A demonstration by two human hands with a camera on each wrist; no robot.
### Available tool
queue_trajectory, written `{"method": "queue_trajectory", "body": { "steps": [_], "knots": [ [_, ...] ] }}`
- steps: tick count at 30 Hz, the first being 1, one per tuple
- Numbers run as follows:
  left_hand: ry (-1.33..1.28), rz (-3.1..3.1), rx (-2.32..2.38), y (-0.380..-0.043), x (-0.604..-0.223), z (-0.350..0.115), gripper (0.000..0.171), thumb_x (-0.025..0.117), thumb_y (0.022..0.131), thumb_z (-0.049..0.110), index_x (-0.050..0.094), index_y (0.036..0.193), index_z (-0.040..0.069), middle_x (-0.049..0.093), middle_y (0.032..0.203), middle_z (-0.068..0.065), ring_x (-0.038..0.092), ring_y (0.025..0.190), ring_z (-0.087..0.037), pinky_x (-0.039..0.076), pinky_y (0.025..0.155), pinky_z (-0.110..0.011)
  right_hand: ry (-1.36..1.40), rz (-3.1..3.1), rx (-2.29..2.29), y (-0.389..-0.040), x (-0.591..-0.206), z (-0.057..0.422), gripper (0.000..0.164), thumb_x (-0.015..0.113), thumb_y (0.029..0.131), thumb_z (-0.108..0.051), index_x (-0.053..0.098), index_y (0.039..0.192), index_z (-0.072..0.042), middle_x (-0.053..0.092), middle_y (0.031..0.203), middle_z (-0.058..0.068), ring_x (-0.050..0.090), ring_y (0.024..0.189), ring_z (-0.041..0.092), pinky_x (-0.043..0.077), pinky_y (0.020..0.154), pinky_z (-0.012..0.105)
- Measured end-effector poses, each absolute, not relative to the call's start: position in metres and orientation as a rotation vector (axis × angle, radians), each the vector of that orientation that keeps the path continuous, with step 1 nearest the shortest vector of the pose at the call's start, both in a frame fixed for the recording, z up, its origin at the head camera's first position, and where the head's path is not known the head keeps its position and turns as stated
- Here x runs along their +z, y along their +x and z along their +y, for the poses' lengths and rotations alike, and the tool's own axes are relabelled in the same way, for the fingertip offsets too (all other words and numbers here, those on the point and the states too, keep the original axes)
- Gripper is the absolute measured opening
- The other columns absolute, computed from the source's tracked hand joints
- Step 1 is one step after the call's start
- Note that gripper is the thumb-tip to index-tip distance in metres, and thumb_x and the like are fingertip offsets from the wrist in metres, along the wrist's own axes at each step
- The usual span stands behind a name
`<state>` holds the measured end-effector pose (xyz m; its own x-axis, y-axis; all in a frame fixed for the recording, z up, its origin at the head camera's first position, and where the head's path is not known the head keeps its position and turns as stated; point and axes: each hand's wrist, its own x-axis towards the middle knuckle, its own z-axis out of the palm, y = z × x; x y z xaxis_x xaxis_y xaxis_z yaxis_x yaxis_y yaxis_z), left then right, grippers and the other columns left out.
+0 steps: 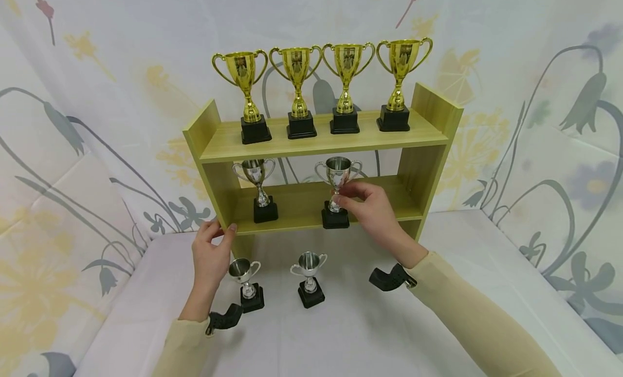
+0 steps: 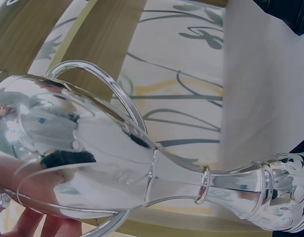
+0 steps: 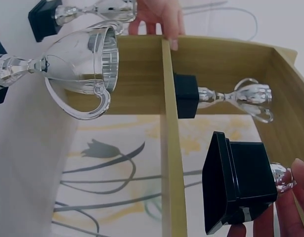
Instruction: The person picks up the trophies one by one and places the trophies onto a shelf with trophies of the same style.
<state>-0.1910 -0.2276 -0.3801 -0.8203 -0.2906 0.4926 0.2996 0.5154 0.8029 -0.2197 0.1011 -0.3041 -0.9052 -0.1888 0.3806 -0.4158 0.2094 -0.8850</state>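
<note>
My right hand [image 1: 362,204] pinches a small silver trophy [image 1: 337,174] by its stem, just above the black base. The trophy is upright, its base overlapping the lower shelf's front edge in the head view; the right wrist view shows the base [image 3: 253,177] close beside the board. My left hand [image 1: 212,252] grips the left side of the wooden shelf unit [image 1: 210,182], thumb on the front edge. Right of that hand, another silver trophy [image 1: 263,196] stands on the lower shelf. Below, a silver trophy [image 1: 249,290] stands close to my left wrist, its cup filling much of the left wrist view.
Several gold trophies [image 1: 345,90] line the top shelf. One more silver trophy [image 1: 309,285] stands on the white-covered table [image 1: 350,333] in front of the unit. Behind hangs a flower-patterned cloth [image 1: 151,52]. Raised side panels [image 1: 438,109] bound the top shelf.
</note>
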Motion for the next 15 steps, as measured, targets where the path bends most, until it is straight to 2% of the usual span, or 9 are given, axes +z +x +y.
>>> {"method": "queue_trajectory", "body": {
  "steps": [15],
  "knots": [
    [0.001,-2.182,-1.308,-0.1917,-0.381,-0.2284,0.032,0.065,0.096,0.013,0.068,0.124,-0.002,0.06,0.108,-0.014,0.059,0.1,-0.026,0.044,0.07,-0.014,0.618,-2.27,1.787,-0.2271,-0.3027,0.0916,0.021,0.07,0.093,-0.011,0.072,0.109,0.002,0.071,0.105,0.011,0.063,0.099,0.019,0.051,0.083,0.029]
  ]
}}
